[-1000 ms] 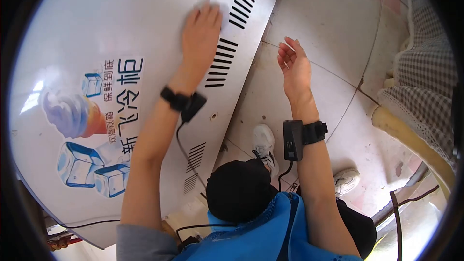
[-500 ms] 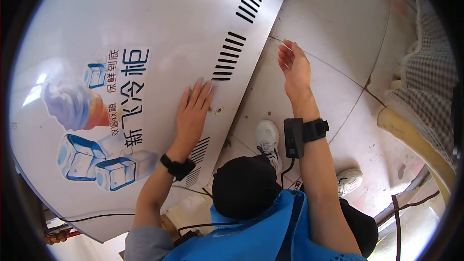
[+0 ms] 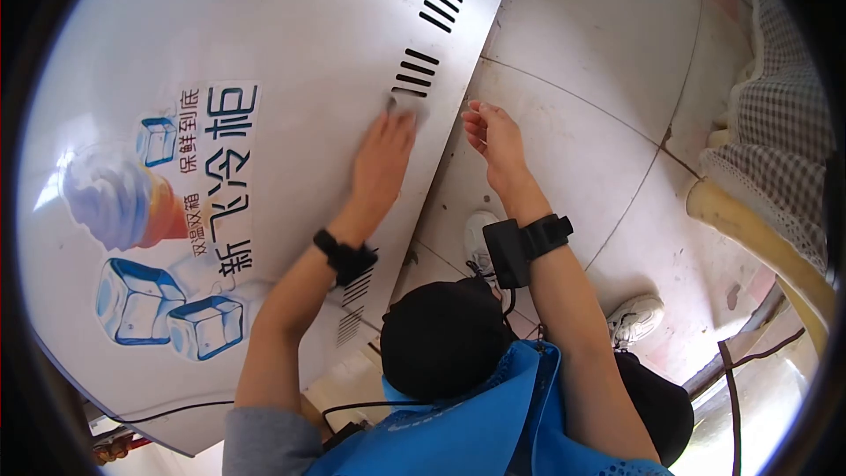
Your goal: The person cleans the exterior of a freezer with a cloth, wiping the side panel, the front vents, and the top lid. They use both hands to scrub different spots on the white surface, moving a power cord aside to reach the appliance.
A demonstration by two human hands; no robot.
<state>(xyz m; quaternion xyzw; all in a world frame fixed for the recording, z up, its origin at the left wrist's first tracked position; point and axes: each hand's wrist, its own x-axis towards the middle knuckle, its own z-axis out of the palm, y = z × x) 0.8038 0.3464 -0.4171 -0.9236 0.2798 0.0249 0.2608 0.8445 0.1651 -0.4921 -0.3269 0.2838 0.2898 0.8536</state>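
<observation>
My left hand (image 3: 383, 159) lies on the white panel of a freezer (image 3: 300, 26), its fingers stretched towards the black vent slots. Under the fingertips is a small pale, cloth-like piece (image 3: 407, 104), blurred, covering some of the slots. My right hand (image 3: 496, 145) hangs above the tiled floor beside the freezer's edge, palm side turned to the panel. Its fingers are loosely curled, and nothing shows in them. Each wrist wears a black strapped device. Printed ice cubes, an ice cream cone and Chinese lettering (image 3: 236, 176) mark the panel.
Pale floor tiles (image 3: 573, 62) run along the freezer's edge. A checked cloth (image 3: 780, 132) with a lace hem hangs at the right, above a curved yellowish pipe-like piece (image 3: 749, 234). A dark cable (image 3: 189, 407) crosses the lower left.
My left hand has slid up the panel towards the vent slots, bringing the pale piece along. My right hand has moved left and slightly down, closer to the freezer, with its fingers more curled.
</observation>
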